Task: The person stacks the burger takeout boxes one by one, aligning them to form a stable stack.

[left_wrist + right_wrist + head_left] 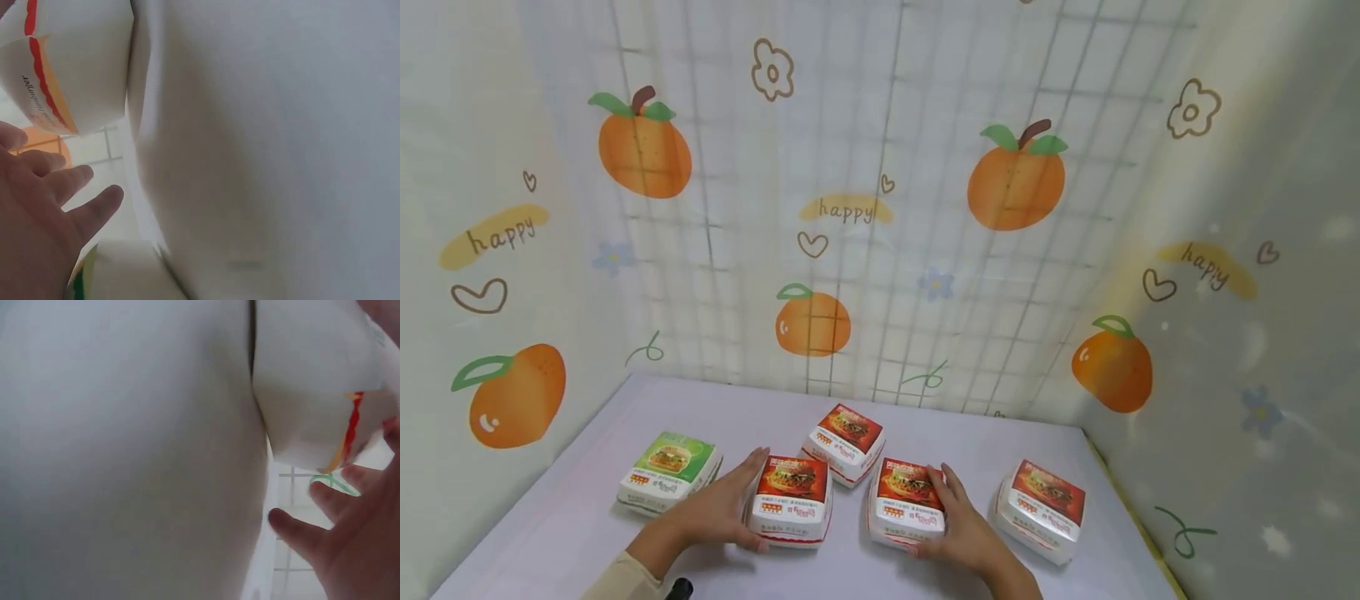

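Note:
My left hand (715, 510) lies along the left side of a red-topped burger box (792, 500), its thumb by the front corner and its fingertips by the back one. In the left wrist view those fingers (100, 209) are spread and fairly straight. A second red-topped burger box (904, 502) stands to the right, across a small gap. Around its right side my right hand (966, 533) holds it, with the thumb at the front and the index finger over the back corner. The other fingers (297, 531) spread out beyond the box in the right wrist view.
A green-topped burger box (666, 471) stands left of my left hand. Another red-topped box (844, 442) sits behind the middle pair, turned at an angle. One more box (1041, 510) is at the right. Printed curtains (880, 250) enclose the white table (737, 408).

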Tool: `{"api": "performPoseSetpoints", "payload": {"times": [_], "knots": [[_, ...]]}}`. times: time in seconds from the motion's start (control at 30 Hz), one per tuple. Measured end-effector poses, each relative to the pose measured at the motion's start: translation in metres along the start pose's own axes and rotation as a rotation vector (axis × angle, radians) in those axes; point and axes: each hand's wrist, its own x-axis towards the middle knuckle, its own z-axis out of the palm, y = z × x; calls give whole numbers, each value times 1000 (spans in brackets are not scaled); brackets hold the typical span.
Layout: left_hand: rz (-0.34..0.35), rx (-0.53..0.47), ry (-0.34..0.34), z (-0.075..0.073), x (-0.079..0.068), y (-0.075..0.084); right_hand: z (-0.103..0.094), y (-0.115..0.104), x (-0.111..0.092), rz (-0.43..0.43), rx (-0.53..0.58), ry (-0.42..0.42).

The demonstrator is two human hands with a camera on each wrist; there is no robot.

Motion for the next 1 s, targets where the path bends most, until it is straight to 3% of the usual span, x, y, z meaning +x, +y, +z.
{"api": "performPoseSetpoints", "payload": {"times": [0.27,0.4,0.77,1.0], "knots": [[-12,-44,10,0,7,6,-1,-2,-3,-58,39,-19],[-27,-76,22,1,5,9,0,-6,-6,-52,43,-57],[-64,-103,9,7,7,9,8,-9,-7,-57,39,-63],[-40,-91,24,4,6,8,10,-13,-8,-66,62,-60]]}}
